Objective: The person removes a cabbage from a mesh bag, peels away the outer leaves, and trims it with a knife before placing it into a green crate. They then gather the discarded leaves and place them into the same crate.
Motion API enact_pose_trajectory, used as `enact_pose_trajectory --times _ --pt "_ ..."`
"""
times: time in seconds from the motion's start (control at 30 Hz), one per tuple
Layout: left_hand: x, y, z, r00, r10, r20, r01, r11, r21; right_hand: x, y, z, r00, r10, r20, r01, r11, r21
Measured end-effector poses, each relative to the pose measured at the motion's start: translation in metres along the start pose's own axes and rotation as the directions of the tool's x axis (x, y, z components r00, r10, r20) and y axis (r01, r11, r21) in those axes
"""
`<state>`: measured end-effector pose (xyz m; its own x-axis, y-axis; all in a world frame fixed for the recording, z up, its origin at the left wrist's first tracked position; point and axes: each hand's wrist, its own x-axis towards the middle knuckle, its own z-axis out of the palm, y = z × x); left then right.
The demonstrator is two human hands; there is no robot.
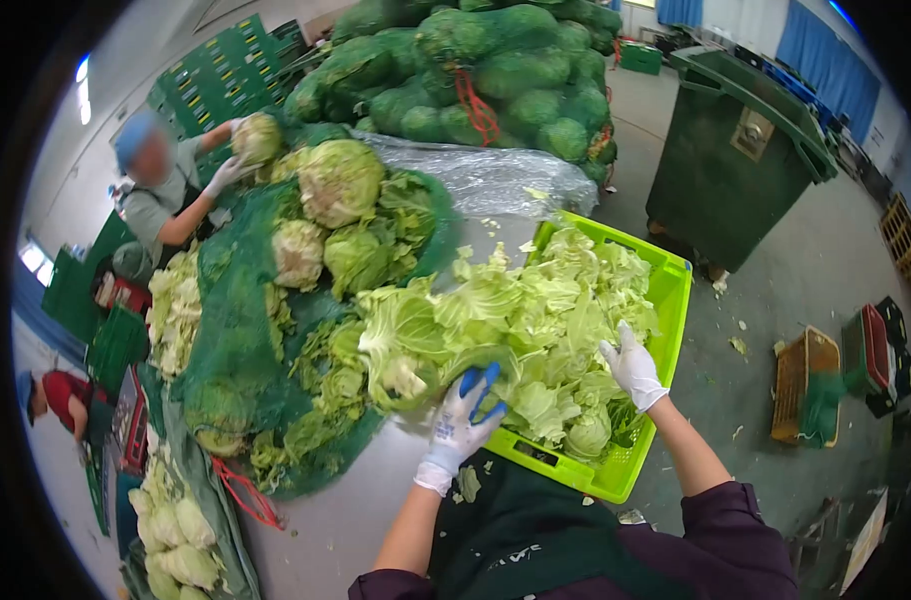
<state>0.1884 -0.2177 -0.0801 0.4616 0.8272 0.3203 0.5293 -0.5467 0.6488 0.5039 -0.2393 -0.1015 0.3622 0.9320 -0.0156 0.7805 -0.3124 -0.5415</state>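
While a co-worker holds a cabbage at the table's far left, a green net of heads lies beside us. Just right of it, a leafy cabbage sits by the left edge of our lime crate. We seem to be handling loose outer leaves. Our left hand bends its blue-tipped fingers against that greenery; we cannot tell whether they grip. Shifting the head would call for a firmer hold near its pale core. Our right hand, fingers spread, hovers by loose leaves near the crate's right edge. Lettering on our apron and a plate on the bin are unreadable.
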Motion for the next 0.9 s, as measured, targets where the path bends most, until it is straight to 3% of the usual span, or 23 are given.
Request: enact_pose_trajectory --times 0.07,0.1,0.13,0.2,0.27,0.3,0.33,0.4,0.43,0.47,0.5,0.53,0.57,0.6,0.63,0.67,0.77,0.9 --pt "0.031 0.014 -0.009 0.993 -0.100 -0.056 0.092 0.988 -0.123 0.009 0.006 0.002 0.997 0.004 -0.071 -0.001 0.999 0.039" --pt "0.038 -0.005 -0.001 0.959 0.113 -0.258 -0.096 0.992 0.078 0.015 0.008 0.000 0.995 0.033 -0.097 -0.030 0.999 0.036" --pt "0.049 0.001 -0.010 0.929 0.214 -0.303 -0.150 0.964 0.220 0.024 0.011 -0.003 0.991 0.059 -0.122 -0.056 0.998 0.035" --pt "0.054 -0.003 -0.024 0.891 0.306 -0.336 -0.190 0.922 0.337 0.041 0.034 -0.003 0.984 0.153 -0.090 -0.149 0.988 0.042" --pt "0.059 -0.017 -0.036 0.854 0.383 -0.351 -0.172 0.846 0.505 0.055 0.067 0.004 0.949 0.083 -0.304 -0.075 0.996 0.039" --pt "0.062 -0.026 -0.039 0.833 0.369 -0.412 -0.109 0.840 0.531 0.056 0.081 -0.002 0.941 0.217 -0.259 -0.191 0.974 0.119" --pt "0.071 -0.025 -0.047 0.861 0.326 -0.390 -0.026 0.794 0.607 0.055 0.088 -0.012 0.942 0.230 -0.245 -0.206 0.971 0.119" --pt "0.092 -0.007 -0.059 0.925 0.120 -0.362 0.197 0.663 0.723 0.053 0.106 -0.027 0.848 0.385 -0.364 -0.403 0.915 0.030" --pt "0.098 -0.021 -0.061 0.949 -0.053 -0.310 0.243 0.750 0.615 0.051 0.120 -0.028 0.825 0.410 -0.388 -0.444 0.896 0.003" --pt "0.102 -0.038 -0.053 0.952 -0.058 -0.300 0.240 0.751 0.615 0.048 0.135 -0.030 0.802 0.431 -0.414 -0.483 0.875 -0.023" --pt "0.104 -0.058 -0.039 0.931 -0.315 -0.184 0.365 0.794 0.487 0.045 0.157 -0.019 0.788 0.336 -0.516 -0.422 0.905 -0.056" --pt "0.106 -0.072 -0.025 0.847 -0.531 -0.031 0.504 0.783 0.364 0.042 0.175 -0.006 0.789 0.335 -0.515 -0.422 0.905 -0.058" --pt "0.108 -0.077 -0.012 0.889 -0.458 -0.027 0.370 0.682 0.631 0.041 0.193 0.007 0.821 0.375 -0.429 -0.434 0.900 -0.044" --pt "0.116 -0.072 -0.006 0.892 -0.452 -0.027 0.366 0.685 0.630 0.044 0.207 0.024 0.844 0.415 -0.339 -0.451 0.892 -0.029" --pt "0.121 -0.064 -0.003 0.878 -0.479 0.018 0.363 0.688 0.628 0.047 0.216 0.046 0.781 0.500 -0.374 -0.450 0.866 0.217" --pt "0.124 -0.057 0.001 0.859 -0.508 0.062 0.362 0.689 0.628 0.047 0.208 0.042 0.782 0.505 -0.365 -0.456 0.863 0.216" --pt "0.131 -0.027 0.032 0.927 -0.335 0.171 0.213 0.842 0.496 0.050 0.189 0.035 0.803 0.454 -0.387 -0.337 0.880 0.334" --pt "0.163 0.016 0.123 0.948 -0.201 0.247 0.096 0.920 0.381 0.066 0.183 0.041 0.817 0.407 -0.409 -0.340 0.912 0.228"
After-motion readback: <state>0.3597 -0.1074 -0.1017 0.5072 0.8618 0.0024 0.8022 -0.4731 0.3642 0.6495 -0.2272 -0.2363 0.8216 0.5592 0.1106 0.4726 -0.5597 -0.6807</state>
